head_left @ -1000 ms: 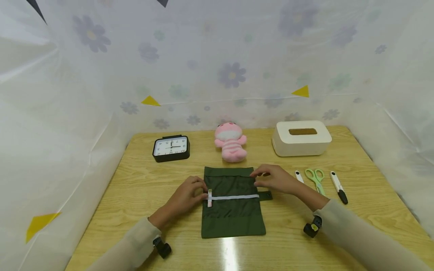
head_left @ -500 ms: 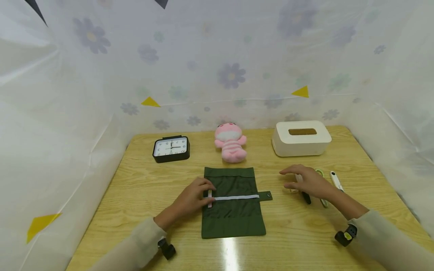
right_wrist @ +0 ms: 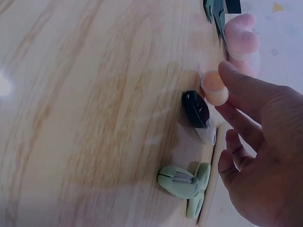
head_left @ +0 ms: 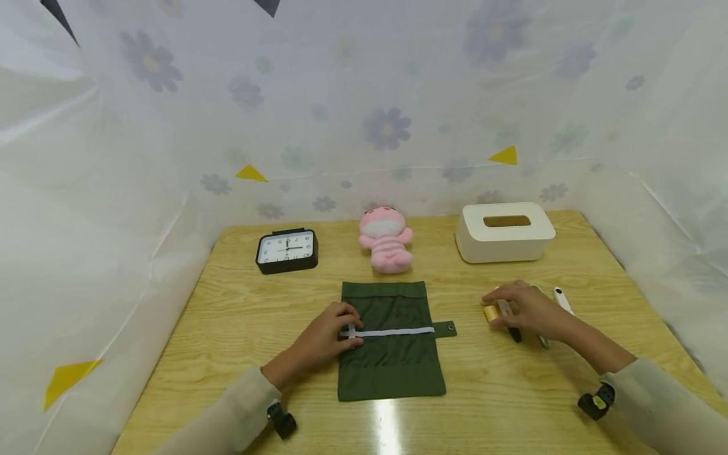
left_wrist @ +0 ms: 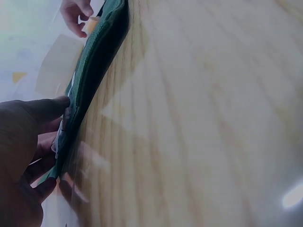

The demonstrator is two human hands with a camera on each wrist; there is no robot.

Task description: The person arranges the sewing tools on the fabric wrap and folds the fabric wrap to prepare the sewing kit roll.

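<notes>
Fingers of the right hand (head_left: 529,311) partly hide the pinched spool (right_wrist: 215,90).

The tabletop (head_left: 483,392) is smooth, glossy and wood-grained; the wrap (head_left: 392,382) is matt, faintly wrinkled cloth with a metal-looking snap (head_left: 451,327). The spool (right_wrist: 216,96) appears smooth, the doll (head_left: 389,246) soft plush, the box (head_left: 506,252) smooth plastic.

Hazy wrist views, glare on table (head_left: 483,404)
</notes>
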